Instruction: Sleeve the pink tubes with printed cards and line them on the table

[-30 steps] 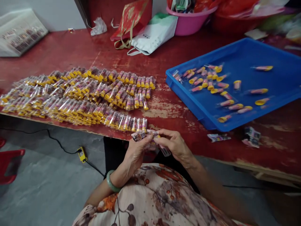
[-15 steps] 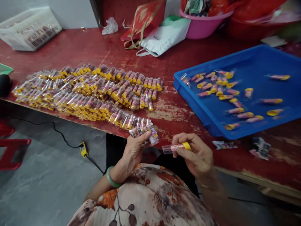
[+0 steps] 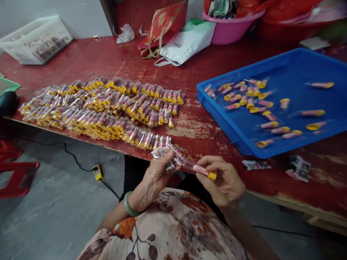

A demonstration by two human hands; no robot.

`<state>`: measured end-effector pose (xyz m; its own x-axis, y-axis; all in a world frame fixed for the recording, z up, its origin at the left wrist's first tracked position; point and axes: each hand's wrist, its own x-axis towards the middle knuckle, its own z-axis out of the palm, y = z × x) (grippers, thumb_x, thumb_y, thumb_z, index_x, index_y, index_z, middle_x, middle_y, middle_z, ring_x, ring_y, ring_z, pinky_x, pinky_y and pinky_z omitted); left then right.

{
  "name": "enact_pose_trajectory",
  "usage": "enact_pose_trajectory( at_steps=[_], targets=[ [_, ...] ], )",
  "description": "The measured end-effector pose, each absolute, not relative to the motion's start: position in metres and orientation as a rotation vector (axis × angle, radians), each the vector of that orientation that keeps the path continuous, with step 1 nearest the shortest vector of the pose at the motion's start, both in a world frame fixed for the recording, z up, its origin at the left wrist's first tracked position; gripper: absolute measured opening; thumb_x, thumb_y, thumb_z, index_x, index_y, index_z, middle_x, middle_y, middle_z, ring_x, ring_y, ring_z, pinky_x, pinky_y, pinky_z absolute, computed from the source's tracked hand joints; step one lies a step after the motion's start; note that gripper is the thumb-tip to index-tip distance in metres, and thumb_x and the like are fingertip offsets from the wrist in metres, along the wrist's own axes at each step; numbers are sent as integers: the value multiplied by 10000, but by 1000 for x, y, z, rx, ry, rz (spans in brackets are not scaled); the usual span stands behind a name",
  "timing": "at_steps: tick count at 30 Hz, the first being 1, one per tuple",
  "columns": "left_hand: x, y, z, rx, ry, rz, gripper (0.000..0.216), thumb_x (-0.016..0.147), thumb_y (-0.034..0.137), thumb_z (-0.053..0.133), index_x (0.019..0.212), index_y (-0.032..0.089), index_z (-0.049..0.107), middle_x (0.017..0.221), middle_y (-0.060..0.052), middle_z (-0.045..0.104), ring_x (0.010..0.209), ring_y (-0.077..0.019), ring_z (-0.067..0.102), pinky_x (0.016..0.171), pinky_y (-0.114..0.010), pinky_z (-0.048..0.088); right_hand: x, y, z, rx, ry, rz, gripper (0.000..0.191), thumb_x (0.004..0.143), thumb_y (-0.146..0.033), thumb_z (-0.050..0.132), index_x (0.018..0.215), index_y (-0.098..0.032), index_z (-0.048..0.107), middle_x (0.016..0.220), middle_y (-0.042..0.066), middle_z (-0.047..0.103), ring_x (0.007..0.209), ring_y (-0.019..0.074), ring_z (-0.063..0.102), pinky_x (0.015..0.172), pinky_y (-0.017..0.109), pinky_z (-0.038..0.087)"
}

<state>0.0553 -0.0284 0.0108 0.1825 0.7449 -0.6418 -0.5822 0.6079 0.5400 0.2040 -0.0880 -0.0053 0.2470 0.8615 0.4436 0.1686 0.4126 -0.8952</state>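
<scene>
My left hand point(image 3: 155, 172) is closed on some small printed plastic wrappers point(image 3: 160, 152), pinched under the thumb. My right hand point(image 3: 224, 182) grips a clear tube point(image 3: 201, 169) with a yellow end and pink-and-white contents, fingers and thumb near the yellow end. The tube's clear end points left and meets the wrappers by my left thumb; whether it sits inside one I cannot make out. Just beyond my left hand lie rows of wrapped yellow-ended tubes point(image 3: 108, 121) along the table's front edge.
A blue tray point(image 3: 230, 131) with scattered yellow-ended tubes stands at right. Near its front corner lie two small heaps of wrappers point(image 3: 299, 168). At the back are a white basket point(image 3: 46, 45), a white bag point(image 3: 187, 45) and a pink basin point(image 3: 230, 27) on the red table point(image 3: 189, 126).
The right hand has turned the tube so its clear end tilts up and left, and brought it against the wrappers in the left hand. The view has shifted slightly.
</scene>
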Motion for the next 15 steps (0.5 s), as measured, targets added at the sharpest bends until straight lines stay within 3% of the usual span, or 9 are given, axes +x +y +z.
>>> enact_pose_trajectory(
  at_steps=[6,11,15],
  targets=[
    [56,-31,8,202,984,942,366,612,271,845,920,192,665,895,-13,709,735,-143,662,614,-249,569,199,-96,-13,-1191,-1556,140,389,712,-49,710,1026,-201,537,998,66,653,852,179,659,722,301,537],
    [58,-34,5,255,987,924,329,621,308,840,857,157,668,796,-17,689,677,-145,649,626,-287,578,192,-95,-24,-1217,-1659,-168,475,680,-73,771,1088,-176,551,997,80,690,855,178,689,728,267,547],
    [56,-34,6,329,930,979,307,635,283,833,857,150,668,857,-29,694,714,-137,643,668,-274,559,195,-90,-22,-1167,-1734,7,470,766,-153,718,1193,-227,537,1111,87,656,990,209,660,816,320,561]
  ],
)
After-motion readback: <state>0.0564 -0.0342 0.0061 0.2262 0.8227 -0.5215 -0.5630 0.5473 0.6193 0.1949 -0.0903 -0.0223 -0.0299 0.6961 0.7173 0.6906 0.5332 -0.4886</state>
